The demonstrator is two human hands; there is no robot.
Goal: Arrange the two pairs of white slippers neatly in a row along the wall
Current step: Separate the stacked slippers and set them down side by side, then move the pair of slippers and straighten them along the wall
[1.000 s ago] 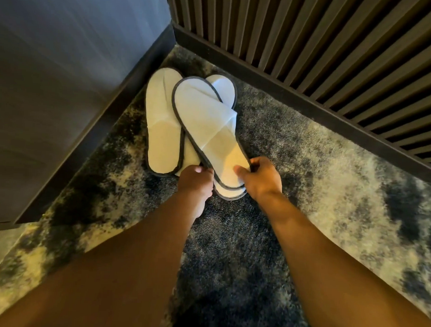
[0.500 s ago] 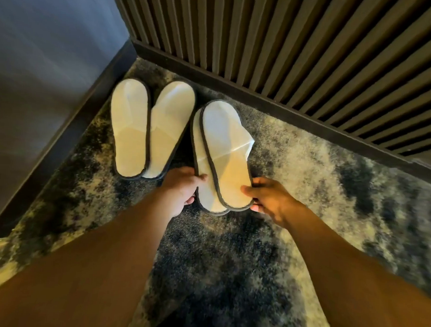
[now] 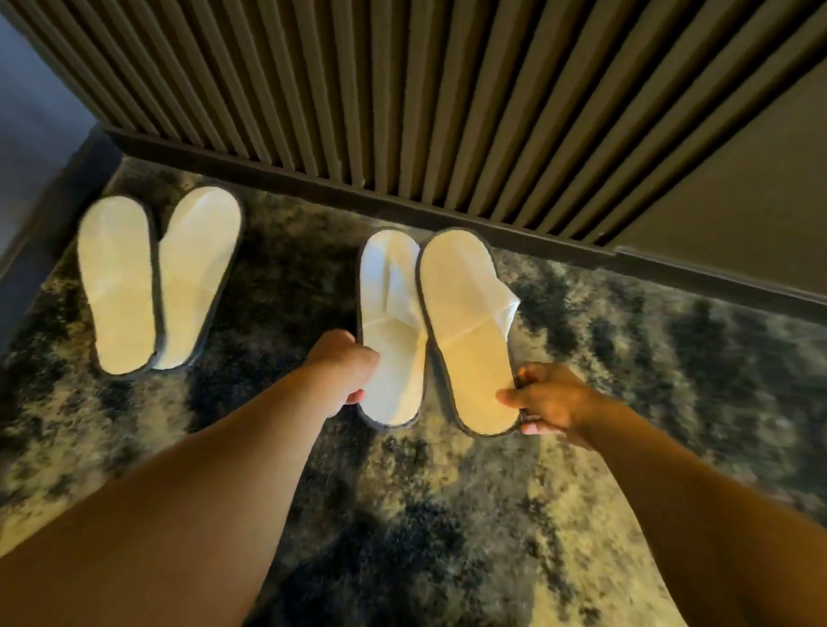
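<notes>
Slippers of the right-hand pair sit side by side on the carpet (image 3: 440, 527), toes near the slatted wall (image 3: 412, 76): left hand (image 3: 345, 369) grips the left slipper (image 3: 390, 321), right hand (image 3: 547, 402) pinches the right slipper (image 3: 467, 334). Well apart, the other pair (image 3: 155, 278) lies in the corner. No writing is legible on any slipper.

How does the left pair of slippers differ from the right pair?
The left pair lies free near the corner; the right pair is held at the heels, one slipper in the left hand and one in the right hand. The left pair splays at the toes; the right pair runs closer to parallel. Both are white with dark trim.
</notes>
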